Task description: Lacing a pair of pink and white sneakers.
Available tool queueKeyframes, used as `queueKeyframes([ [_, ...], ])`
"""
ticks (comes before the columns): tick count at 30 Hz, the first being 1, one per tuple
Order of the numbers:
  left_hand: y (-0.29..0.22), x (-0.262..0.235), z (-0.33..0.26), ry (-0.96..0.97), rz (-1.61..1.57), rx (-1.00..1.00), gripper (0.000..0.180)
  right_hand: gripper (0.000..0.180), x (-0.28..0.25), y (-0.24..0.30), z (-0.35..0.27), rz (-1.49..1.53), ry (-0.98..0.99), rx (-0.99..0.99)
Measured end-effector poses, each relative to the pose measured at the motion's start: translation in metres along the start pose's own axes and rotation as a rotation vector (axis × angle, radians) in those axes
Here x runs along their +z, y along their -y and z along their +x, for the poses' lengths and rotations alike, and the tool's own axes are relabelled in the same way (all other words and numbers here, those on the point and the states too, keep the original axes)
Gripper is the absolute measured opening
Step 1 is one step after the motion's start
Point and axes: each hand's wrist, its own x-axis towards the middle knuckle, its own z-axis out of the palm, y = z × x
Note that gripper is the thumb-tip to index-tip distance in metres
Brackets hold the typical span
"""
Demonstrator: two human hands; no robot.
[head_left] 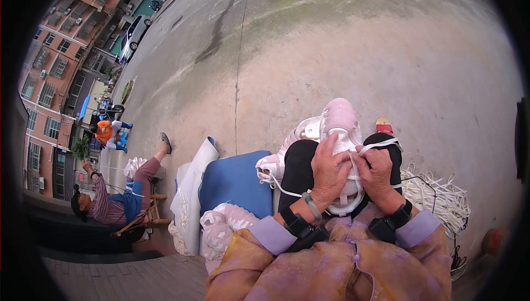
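Observation:
A pale pink sneaker (340,114) lies across my lap between my knees, its toe pointing away from me. White shoelace (381,144) runs through its upper and loops out over my right knee. My left hand (328,171) is on the left side of the lacing, index finger stretched over the tongue, thumb and fingertips closing on the lace. From the right, my right hand (377,172) pinches the lace between thumb and forefinger, close to the left fingertips. The hands partly cover the eyelets. More pink sneakers (271,167) rest against my left knee.
A bundle of white laces (439,197) lies on the ground at my right. To my left are a blue sheet (234,184), a white sheet (190,177) and pink shoes (221,229). Farther left, a person (105,207) sits on a wooden stool; another wears an orange vest (103,131).

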Motion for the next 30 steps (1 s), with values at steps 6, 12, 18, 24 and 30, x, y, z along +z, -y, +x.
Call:
queueKeyframes([
  [6,0.007,-0.007,-0.001,-0.013,-0.101,-0.019,0.025,0.009,0.009,-0.001,0.006,0.065,-0.035,-0.028],
  [12,0.008,0.004,0.009,0.015,0.012,-0.03,0.013,0.006,0.009,-0.009,0.004,0.067,-0.021,-0.047],
  [18,-0.002,0.006,0.013,0.069,0.026,0.005,0.012,0.014,-0.023,-0.043,0.036,0.338,0.093,0.431],
  [24,-0.006,-0.016,0.014,0.083,0.326,0.094,0.012,0.022,-0.008,-0.078,0.055,0.116,0.173,0.426],
  [30,-0.019,-0.007,0.015,0.066,0.343,0.187,0.015,0.023,-0.011,-0.07,0.062,0.395,0.151,0.491],
])
